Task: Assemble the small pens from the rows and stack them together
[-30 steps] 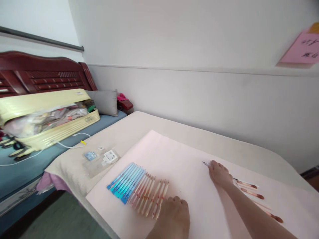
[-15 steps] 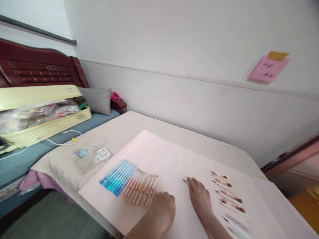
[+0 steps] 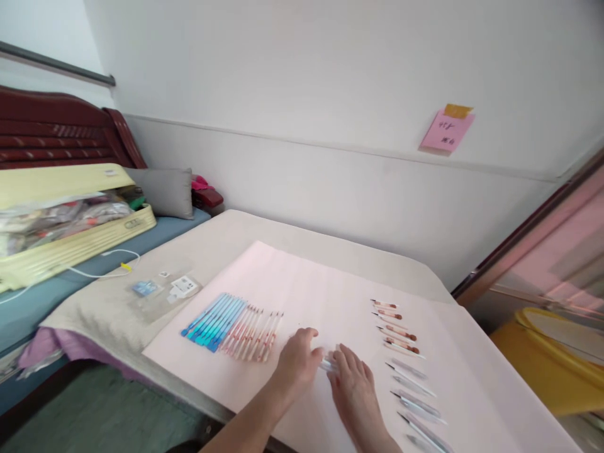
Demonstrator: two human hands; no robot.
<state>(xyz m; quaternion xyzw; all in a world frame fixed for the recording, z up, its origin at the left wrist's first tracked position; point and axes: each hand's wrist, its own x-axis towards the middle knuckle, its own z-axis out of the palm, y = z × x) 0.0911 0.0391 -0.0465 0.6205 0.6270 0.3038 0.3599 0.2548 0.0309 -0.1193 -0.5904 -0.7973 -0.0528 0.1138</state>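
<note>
My left hand point(image 3: 297, 362) and my right hand point(image 3: 352, 387) meet over a pale pink sheet point(image 3: 306, 296) on the table. Between their fingertips lies a thin clear-handled brush point(image 3: 329, 364), which both hands pinch. A tight row of blue brushes point(image 3: 212, 316) and pink-and-clear brushes point(image 3: 252, 327) lies left of my left hand. On the right, spaced-out brown-tipped brushes point(image 3: 395, 327) and clear-handled brushes point(image 3: 415, 402) lie in a column.
The cloth-covered table point(image 3: 221, 239) stands against a white wall. An emptied clear packet with labels point(image 3: 165, 290) lies at the table's left. Beyond it is a bed with an open yellow suitcase point(image 3: 70, 242). A yellow tub point(image 3: 547, 358) sits on the right floor.
The view has swung right. My right hand has drawn back from the right-hand brushes toward the middle with a brush, and my left hand has come up to meet it.
</note>
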